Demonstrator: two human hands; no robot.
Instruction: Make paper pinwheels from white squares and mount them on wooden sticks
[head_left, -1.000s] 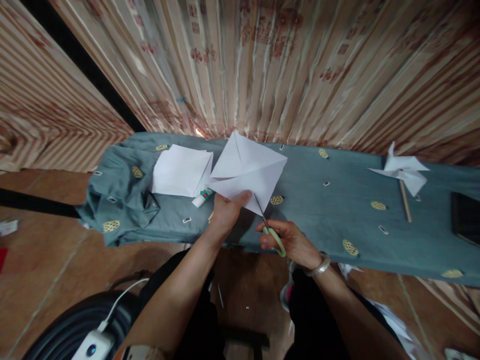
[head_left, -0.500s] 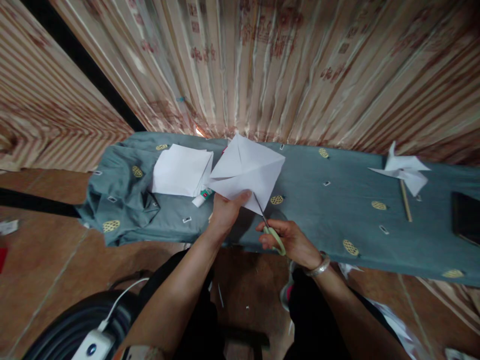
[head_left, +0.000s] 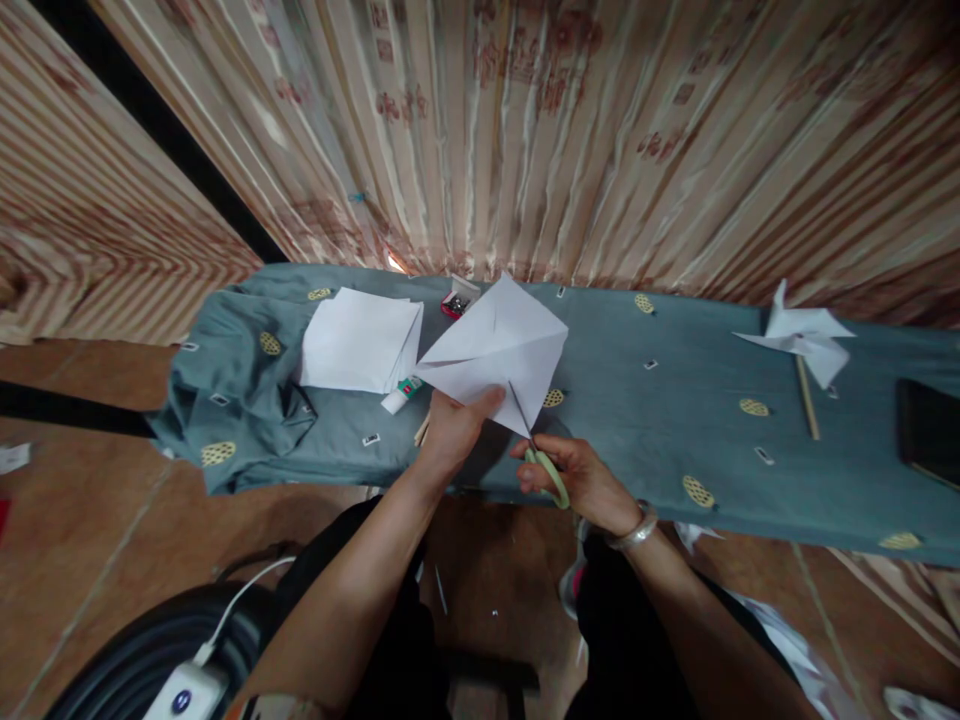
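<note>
My left hand (head_left: pixel 450 432) pinches the near edge of a white creased paper square (head_left: pixel 499 355) and holds it up over the table. My right hand (head_left: pixel 577 478) grips green-handled scissors (head_left: pixel 541 462). Their blades point up into the paper's lower corner along a crease. A stack of white paper sheets (head_left: pixel 360 342) lies on the cloth to the left of the held square. A small glue tube (head_left: pixel 399 396) lies just below that stack, near my left hand.
A grey-green cloth (head_left: pixel 645 410) with yellow ovals covers the table. A finished white paper pinwheel on a wooden stick (head_left: pixel 804 342) lies at the right, with a dark flat object (head_left: pixel 930 432) at the far right edge. A small open box (head_left: pixel 456 298) sits behind the paper. Striped curtains hang behind.
The held paper has tilted lower and nearer, uncovering the small box behind it. The scissor blades have gone further into the paper's lower corner.
</note>
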